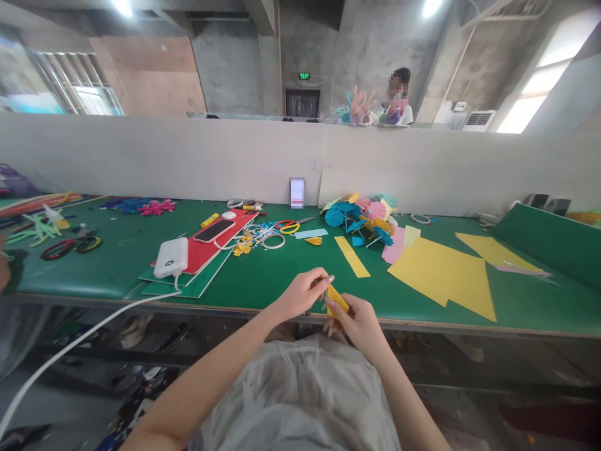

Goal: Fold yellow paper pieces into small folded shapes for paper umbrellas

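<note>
Near the front edge of the green table, my right hand (357, 316) grips a small yellow piece of paper (337, 302) that looks folded. My left hand (307, 291) pinches the upper left edge of that piece between thumb and fingers. Just beyond my hands lies a yellow paper strip (352, 257). Farther back is a small yellow cut-out (316, 240) beside a light blue strip (311, 233). Large yellow sheets (436, 269) lie to the right, overlapping a pink sheet (394, 245).
Blue, pink and yellow paper shapes (347, 216) are heaped at the back. Scissors (288, 227) and tape rings lie nearby. On the left are a white power bank (171, 257), its cable and a phone (215, 230). Another phone (297, 193) leans on the partition (211, 156). A person (406, 113) is behind it.
</note>
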A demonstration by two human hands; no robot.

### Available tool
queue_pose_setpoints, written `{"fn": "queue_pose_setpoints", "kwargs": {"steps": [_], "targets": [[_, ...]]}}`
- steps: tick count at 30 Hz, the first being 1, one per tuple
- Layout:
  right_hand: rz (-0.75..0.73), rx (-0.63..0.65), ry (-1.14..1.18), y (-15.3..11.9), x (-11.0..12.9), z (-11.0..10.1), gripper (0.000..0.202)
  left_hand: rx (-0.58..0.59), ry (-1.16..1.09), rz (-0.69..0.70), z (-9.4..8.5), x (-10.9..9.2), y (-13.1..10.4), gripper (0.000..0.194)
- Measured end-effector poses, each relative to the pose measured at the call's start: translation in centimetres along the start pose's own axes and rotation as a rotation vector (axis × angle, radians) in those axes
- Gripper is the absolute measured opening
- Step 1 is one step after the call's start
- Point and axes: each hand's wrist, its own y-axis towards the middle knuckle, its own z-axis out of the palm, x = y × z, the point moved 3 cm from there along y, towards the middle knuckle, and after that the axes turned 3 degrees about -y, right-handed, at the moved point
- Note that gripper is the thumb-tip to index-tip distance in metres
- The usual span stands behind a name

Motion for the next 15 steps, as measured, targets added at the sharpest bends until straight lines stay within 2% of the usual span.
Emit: {"fn": "queue_pose_setpoints", "kwargs": {"steps": [5, 8, 10, 15], "targets": [[-0.003, -0.101, -0.137, 5.4, -3.7, 0.7, 0.025, -0.161, -0.003, -0.016, -0.6, 4.4, 3.8, 0.029], [0.024, -0.046, -0.148, 7.8, -5.3, 1.8, 0.02, -0.221, -0.031, -0.06, -1.0, 6.5, 5.4, 0.023], [0.048, -0.003, -0.136, 8.7, -6.0, 2.7, 0.021, -0.233, -0.073, -0.108, -1.1, 7.5, 5.8, 0.026], [0.072, 0.099, -0.082, 9.5, -7.1, 4.0, 0.022, -0.229, -0.167, -0.194, -1.6, 8.8, 5.7, 0.03]]}}
